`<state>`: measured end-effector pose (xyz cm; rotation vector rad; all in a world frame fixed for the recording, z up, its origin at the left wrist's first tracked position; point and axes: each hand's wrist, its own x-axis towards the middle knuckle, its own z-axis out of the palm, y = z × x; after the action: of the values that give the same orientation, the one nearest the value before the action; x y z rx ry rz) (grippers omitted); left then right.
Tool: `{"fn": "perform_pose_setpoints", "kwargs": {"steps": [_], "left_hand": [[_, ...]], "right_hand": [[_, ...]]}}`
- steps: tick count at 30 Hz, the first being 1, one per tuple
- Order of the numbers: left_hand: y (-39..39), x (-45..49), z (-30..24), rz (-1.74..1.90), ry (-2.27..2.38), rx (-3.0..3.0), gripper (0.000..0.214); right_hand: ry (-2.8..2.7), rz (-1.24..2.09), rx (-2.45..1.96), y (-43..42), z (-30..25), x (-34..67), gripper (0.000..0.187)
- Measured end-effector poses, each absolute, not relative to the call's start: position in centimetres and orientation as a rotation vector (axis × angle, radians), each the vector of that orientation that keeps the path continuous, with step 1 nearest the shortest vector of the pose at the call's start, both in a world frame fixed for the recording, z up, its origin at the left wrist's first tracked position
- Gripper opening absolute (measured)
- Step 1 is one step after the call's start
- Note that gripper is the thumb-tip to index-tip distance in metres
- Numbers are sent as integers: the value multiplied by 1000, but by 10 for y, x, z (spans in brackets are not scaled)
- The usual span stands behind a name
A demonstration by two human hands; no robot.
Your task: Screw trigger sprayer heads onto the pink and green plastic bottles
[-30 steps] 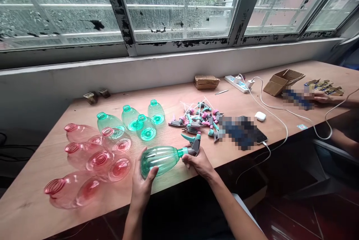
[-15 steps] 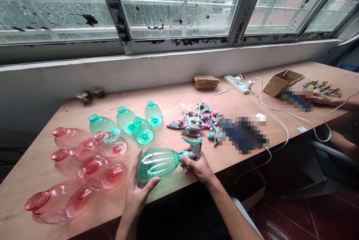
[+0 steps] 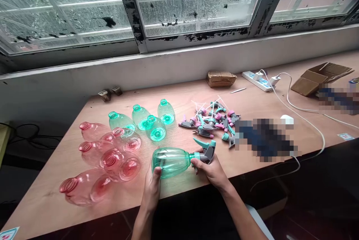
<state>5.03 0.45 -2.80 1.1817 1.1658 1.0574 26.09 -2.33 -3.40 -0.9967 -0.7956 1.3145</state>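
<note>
A clear green spray bottle lies sideways in the air above the table's front edge, held between my two hands. My left hand is closed around its base, thumb on the near side. At the neck, my right hand grips the teal collar and grey body of the trigger sprayer, whose teal lever points up and left. Some fingers of both hands are hidden behind the bottle and sprayer. Beyond them lies a pile of loose trigger sprayers in grey, pink and teal, with white tubes sticking up.
Several green bottles and pink bottles without sprayers stand to the left. Towards the wall are a brown package, a power strip with white cables and an open cardboard box. A blurred-out dark object lies right.
My left hand has closed from a spread grip onto the bottle's base. The view has turned left, so the table's things appear shifted right, and the co-worker's hand has left the picture.
</note>
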Motion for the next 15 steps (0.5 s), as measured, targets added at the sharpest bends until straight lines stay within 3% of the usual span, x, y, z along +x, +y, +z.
{"fn": "perform_pose_setpoints", "kwargs": {"steps": [3,10,15], "left_hand": [[4,54,-21,1044,1158,1244,76],[2,49,-6,928,1060,1210,99],[0,49,-10,946,1026,1230,99]], "right_hand": [[-756,1288,-988,-24,-36,262,32],[-698,1316,-957,-22,-39,262,35],[-694,1330,-960,-19,-42,260,36]]}}
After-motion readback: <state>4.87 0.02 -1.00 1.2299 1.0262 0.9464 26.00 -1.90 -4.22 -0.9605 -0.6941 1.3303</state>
